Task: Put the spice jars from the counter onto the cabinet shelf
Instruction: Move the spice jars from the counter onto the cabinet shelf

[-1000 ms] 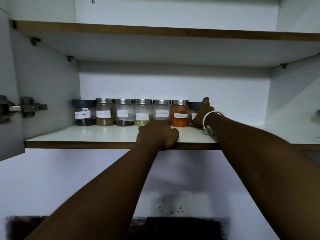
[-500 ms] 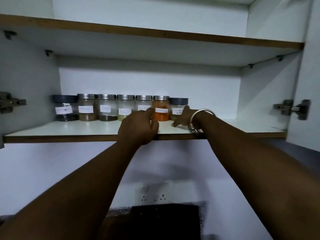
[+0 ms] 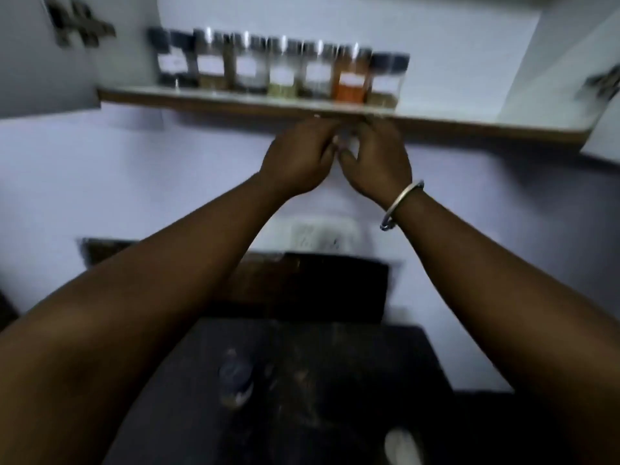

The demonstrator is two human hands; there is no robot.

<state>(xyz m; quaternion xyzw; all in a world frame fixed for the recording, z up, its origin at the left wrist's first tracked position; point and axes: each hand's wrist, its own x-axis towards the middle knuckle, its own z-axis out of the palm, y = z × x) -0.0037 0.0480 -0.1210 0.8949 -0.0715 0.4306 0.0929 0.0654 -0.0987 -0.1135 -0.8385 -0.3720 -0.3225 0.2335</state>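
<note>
Several labelled spice jars stand in a row on the white cabinet shelf (image 3: 469, 120), among them an orange-filled jar (image 3: 351, 80) and a dark-lidded jar (image 3: 385, 80) at the row's right end. Below the shelf's front edge, my left hand (image 3: 297, 162) and my right hand (image 3: 377, 166) hang close together, fingers loosely curled, holding nothing. One more jar with a dark lid (image 3: 236, 380) stands on the dark counter (image 3: 352, 380) below. The frame is blurred by motion.
An open cabinet door with a hinge (image 3: 80, 28) is at the upper left, and another hinge (image 3: 604, 83) shows at the right. A wall socket (image 3: 323, 236) sits above the counter. A pale object (image 3: 402, 446) lies near the bottom edge.
Both hands have come off the shelf and dropped below its front edge. The view has tilted down, so the counter and the jar on it now show.
</note>
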